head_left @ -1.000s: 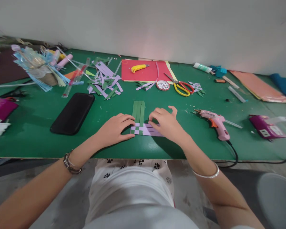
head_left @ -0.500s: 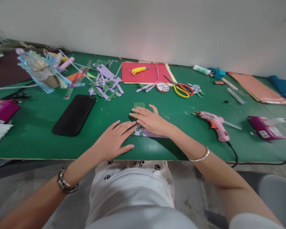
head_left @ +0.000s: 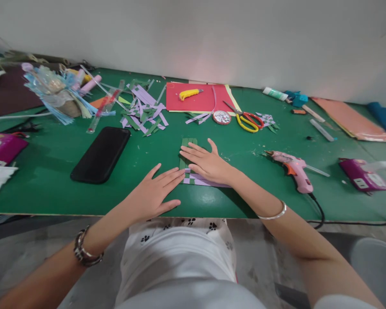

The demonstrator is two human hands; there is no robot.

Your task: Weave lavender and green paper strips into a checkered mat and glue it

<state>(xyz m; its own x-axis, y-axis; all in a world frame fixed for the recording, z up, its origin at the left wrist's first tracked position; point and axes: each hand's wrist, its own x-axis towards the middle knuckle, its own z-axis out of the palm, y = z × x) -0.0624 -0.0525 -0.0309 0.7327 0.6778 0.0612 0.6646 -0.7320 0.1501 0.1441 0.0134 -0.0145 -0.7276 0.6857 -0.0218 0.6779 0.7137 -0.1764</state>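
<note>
Right hand (head_left: 209, 165): open, palm down, gripping nothing; laid over the green paper strips (head_left: 189, 140) and the inner part of the lilac paper strips (head_left: 201, 182), probably to press loose lengths flat.
Left hand (head_left: 152, 193): open, thumb apart, gripping nothing; touching the left edge of the weave with the fingertips, likely to stop sideways slip under pressure from the right.
Woven corner (head_left: 186, 181): checkered green and lilac, flat on the green tabletop (head_left: 157, 150) near the front edge, partly hidden under both hands; green lengths running away from the body, lilac ones to the right. Tightness of weave: cannot tell.
Smartphone (head_left: 101, 155): dark screen up, left of the left hand, outside the working spot.
Glue gun (head_left: 297, 171): lying on its side to the right, nozzle pointing left, cord trailing over the front edge; probably set down within reach.
Scissors (head_left: 247, 122): beyond the right hand, beside a round red-rimmed container (head_left: 221, 117).
Utility knife (head_left: 189, 94): resting on red paper (head_left: 197, 104) at the back, perhaps for easy spotting.
Strip pile (head_left: 144, 112): loose, tangled green and lilac, beyond the phone and left of the red paper.
</note>
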